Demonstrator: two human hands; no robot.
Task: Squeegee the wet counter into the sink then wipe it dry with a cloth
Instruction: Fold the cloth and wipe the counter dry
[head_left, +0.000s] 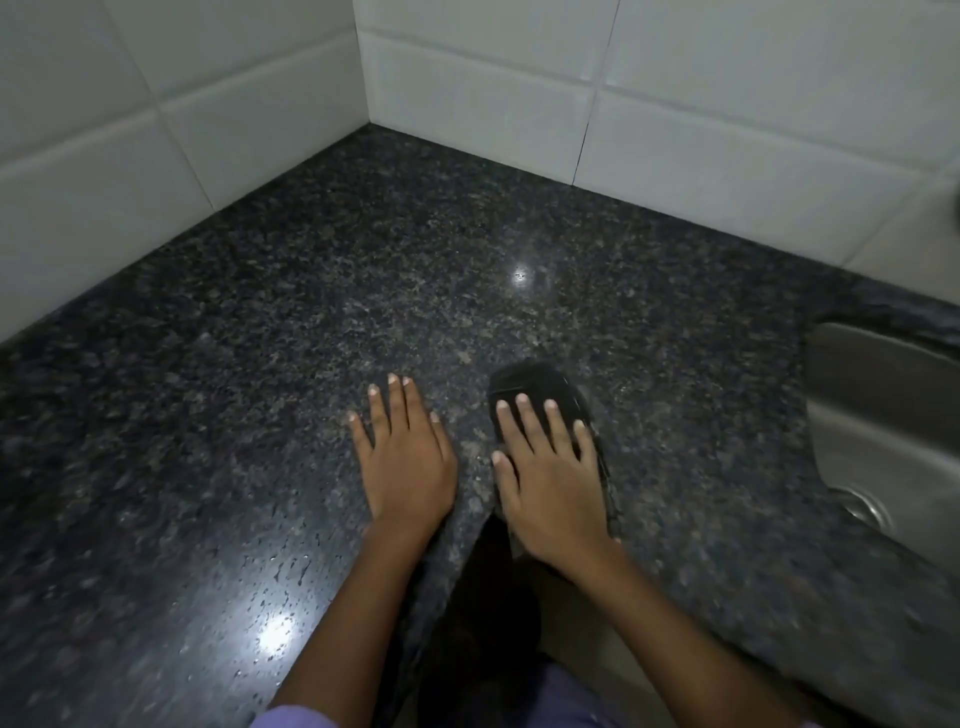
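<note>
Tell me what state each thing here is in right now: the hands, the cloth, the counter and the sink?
Left hand: flat on the counter, fingers spread, holding nothing.
Right hand: pressed flat on the cloth.
Cloth: dark, lying flat on the counter under the right hand.
Counter: water droplets near its front left; elsewhere no drops visible.
Sink: nothing visible in the part shown.

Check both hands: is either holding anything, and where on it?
Right hand presses flat on the middle of a dark cloth on the counter; not gripped. Left hand lies bare on the counter.
</note>
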